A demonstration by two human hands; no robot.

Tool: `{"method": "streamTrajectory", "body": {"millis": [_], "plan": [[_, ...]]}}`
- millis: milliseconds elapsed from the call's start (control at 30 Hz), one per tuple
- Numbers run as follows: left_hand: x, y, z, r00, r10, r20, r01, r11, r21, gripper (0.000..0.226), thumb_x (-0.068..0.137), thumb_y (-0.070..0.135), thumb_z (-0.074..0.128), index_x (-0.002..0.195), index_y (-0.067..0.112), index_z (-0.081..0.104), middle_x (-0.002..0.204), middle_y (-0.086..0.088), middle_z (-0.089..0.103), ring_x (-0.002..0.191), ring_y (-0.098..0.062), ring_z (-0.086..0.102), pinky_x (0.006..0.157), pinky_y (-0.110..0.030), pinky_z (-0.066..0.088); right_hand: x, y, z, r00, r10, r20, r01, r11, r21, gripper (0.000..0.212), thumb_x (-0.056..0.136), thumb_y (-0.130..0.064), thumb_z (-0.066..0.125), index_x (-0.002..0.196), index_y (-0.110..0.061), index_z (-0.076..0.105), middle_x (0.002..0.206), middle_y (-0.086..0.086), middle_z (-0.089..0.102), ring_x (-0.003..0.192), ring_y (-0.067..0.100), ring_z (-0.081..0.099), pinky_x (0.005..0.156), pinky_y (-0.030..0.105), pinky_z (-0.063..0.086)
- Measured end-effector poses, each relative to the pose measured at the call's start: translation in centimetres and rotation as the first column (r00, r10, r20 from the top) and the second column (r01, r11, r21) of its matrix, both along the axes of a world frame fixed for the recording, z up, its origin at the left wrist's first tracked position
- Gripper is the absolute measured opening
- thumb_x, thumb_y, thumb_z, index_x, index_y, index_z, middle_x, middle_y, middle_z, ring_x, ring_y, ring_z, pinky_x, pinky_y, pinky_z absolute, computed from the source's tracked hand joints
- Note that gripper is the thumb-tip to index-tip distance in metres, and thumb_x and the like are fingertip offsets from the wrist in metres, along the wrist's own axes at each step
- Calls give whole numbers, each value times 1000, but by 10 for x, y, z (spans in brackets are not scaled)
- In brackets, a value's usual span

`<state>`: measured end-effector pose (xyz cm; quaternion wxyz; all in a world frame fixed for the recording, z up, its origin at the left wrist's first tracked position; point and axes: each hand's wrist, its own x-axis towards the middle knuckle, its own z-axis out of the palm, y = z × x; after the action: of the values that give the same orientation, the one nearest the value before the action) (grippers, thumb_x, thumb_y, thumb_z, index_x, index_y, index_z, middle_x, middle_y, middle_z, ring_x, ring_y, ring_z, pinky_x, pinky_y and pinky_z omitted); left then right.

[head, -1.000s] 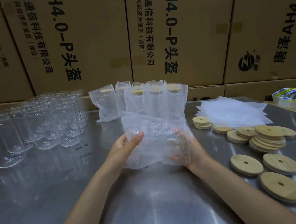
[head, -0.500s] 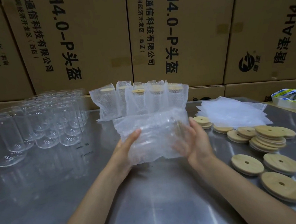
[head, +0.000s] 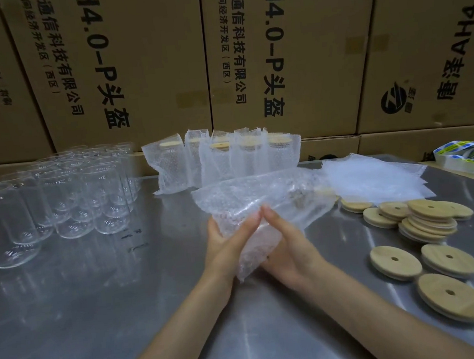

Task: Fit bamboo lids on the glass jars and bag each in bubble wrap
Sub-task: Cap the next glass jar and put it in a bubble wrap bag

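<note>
— Both hands on it?
— Yes. I see the left hand (head: pixel 226 245) and right hand (head: pixel 287 249) gripping one bubble-wrap bag (head: pixel 261 203), tilted above the steel table (head: pixel 99 323).
— Around it?
— Wrapped jars (head: pixel 228 160) behind, bare glass jars (head: pixel 66 195) left, bamboo lids (head: pixel 425 219) right.

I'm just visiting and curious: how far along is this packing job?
Done: a row of bagged jars at the back. In hand: both hands, left hand and right hand, hold another bubble-wrapped jar. Left: many bare glass jars, loose bamboo lids and empty bags.
</note>
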<state>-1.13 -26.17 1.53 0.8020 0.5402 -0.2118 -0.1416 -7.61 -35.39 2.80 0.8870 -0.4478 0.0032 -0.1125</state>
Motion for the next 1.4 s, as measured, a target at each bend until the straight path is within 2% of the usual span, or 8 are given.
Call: {"method": "streamTrajectory", "body": {"millis": [267,467,600,700,900,1100,1167,1400], "plan": [[-3,0,-4,977,-212,30,211,976,56,87,58,40,85,133,23,45,124,0,66,113,-18,64,104,-44,45,-13,-43,23,930,-361,73,355,931,82,50,87,-38,59,127,-8,60,126,19,63,113,34,63,95,49,50],[5,7,3,947,-319,27,315,944,103,81,65,22,82,136,14,43,121,-6,67,110,-23,66,100,-42,50,-18,-42,32,833,-547,81,553,827,-104,70,71,-36,72,130,-3,54,120,20,65,108,37,64,99,58,47],[5,9,12,900,-328,285,266,935,236,81,60,11,89,130,12,48,121,-3,67,110,-15,65,89,-25,53,-24,-38,39,795,-557,241,605,701,-378,60,72,-30,79,123,-6,57,112,10,68,104,23,67,93,42,53],[-1,11,20,810,-368,456,213,910,355,82,59,18,90,131,22,51,119,14,67,114,-1,60,87,-12,47,-27,-25,41,801,-469,373,597,589,-545,55,65,-28,77,116,-20,58,104,-3,65,88,-1,67,71,16,52],[-6,13,25,767,-267,583,109,950,292,62,66,11,87,119,28,59,115,17,67,110,0,62,87,-12,47,-24,-10,37,844,-335,419,536,571,-622,59,64,-25,80,117,-26,54,103,-9,64,91,4,68,72,17,53],[-5,14,29,872,-128,472,65,987,148,49,64,5,86,106,20,65,99,9,74,96,-5,69,76,-16,53,-15,-14,22,938,-284,200,331,560,-759,128,31,-78,79,138,-35,24,132,-18,46,115,-5,51,85,6,46],[-1,18,30,924,-80,373,59,996,66,46,65,3,84,105,16,66,97,5,75,92,-8,71,73,-17,54,-12,-15,12,974,-194,119,209,553,-806,128,26,-83,75,135,-41,21,130,-26,41,114,-15,46,84,1,40],[5,23,28,952,-43,302,21,997,77,46,70,19,79,113,20,62,104,2,74,99,-11,69,77,-19,55,7,-10,-23,970,-195,146,234,576,-783,85,72,-14,86,141,-19,37,134,-2,57,122,5,55,96,21,48]]}}
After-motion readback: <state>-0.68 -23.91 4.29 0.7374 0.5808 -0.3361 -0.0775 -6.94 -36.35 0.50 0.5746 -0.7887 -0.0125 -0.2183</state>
